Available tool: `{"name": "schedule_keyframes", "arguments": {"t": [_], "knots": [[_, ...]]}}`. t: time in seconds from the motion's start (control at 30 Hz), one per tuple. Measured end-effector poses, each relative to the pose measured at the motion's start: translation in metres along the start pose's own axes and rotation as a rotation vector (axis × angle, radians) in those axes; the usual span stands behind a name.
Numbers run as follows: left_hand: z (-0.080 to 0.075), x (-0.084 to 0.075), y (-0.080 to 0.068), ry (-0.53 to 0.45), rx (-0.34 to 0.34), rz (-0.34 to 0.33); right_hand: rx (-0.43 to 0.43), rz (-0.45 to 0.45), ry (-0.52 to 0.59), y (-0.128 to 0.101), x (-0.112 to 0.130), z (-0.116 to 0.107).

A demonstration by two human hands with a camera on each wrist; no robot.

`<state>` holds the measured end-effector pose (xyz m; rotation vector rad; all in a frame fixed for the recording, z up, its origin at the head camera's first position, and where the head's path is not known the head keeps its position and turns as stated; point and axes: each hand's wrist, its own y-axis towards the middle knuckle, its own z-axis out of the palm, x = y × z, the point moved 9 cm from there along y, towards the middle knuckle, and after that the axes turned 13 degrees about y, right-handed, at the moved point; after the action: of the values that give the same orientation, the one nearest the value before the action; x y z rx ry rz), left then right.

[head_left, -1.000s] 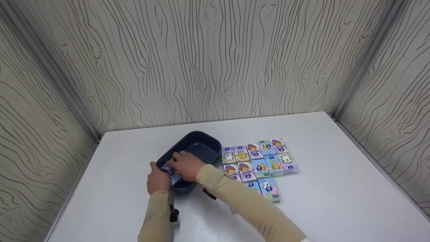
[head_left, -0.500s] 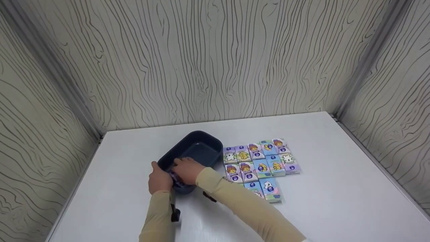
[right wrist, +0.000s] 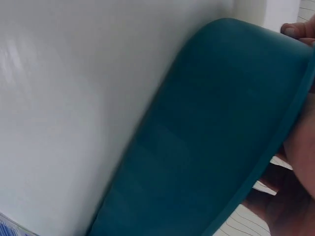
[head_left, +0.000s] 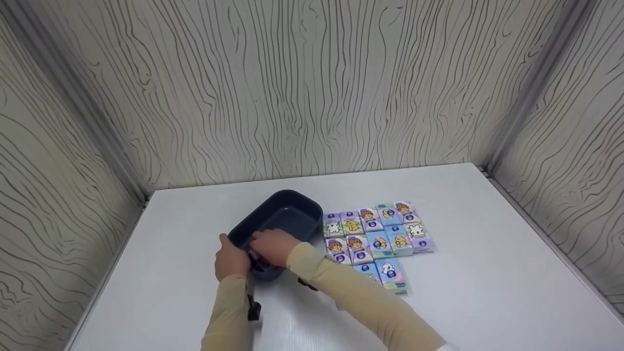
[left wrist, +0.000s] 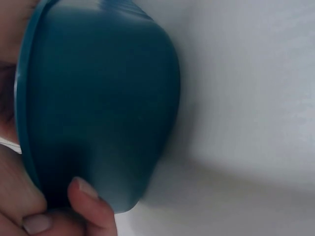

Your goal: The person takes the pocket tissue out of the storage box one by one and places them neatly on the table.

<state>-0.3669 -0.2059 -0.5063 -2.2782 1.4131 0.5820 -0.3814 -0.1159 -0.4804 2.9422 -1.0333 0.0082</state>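
Note:
A dark blue-teal plastic bin (head_left: pixel 292 219) stands angled on the white table. My left hand (head_left: pixel 232 261) grips its near-left end, and in the left wrist view its curled fingers (left wrist: pixel 93 204) lie against the outer wall. Down inside the same end, my right hand (head_left: pixel 275 247) holds a purple-printed tissue pack (head_left: pixel 254 257), mostly covered by the fingers. The bin wall (right wrist: pixel 197 132) blocks much of the right hand's work from the right wrist camera. To the right of the bin, several small cartoon-printed tissue packs (head_left: pixel 379 242) lie flat in close rows.
The white table (head_left: pixel 487 273) is bounded by a wood-grain-patterned back wall (head_left: pixel 312 97) and side walls. My right forearm (head_left: pixel 365 292) passes over the front of the pack rows and hides some. A barcode corner of a pack (right wrist: pixel 12 227) shows in the right wrist view.
My right hand has lowered the purple tissue pack deeper into the near end of the bin. The left hand keeps its grip, and the packs in rows have not moved.

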Motion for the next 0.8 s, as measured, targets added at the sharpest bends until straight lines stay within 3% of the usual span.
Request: {"name": "schedule_keyframes", "arguments": {"t": [0.27, 0.47, 0.8], "knots": [[0.001, 0.001, 0.004, 0.005, -0.037, 0.01, -0.056, 0.052, 0.311, -0.008, -0.014, -0.026], [0.005, 0.004, 0.005, -0.005, -0.024, 0.016, -0.057, 0.079, 0.501, -0.019, -0.019, -0.037], [0.002, -0.001, 0.005, -0.001, -0.027, 0.03, -0.122, 0.156, 0.646, -0.032, -0.035, -0.044]]}}
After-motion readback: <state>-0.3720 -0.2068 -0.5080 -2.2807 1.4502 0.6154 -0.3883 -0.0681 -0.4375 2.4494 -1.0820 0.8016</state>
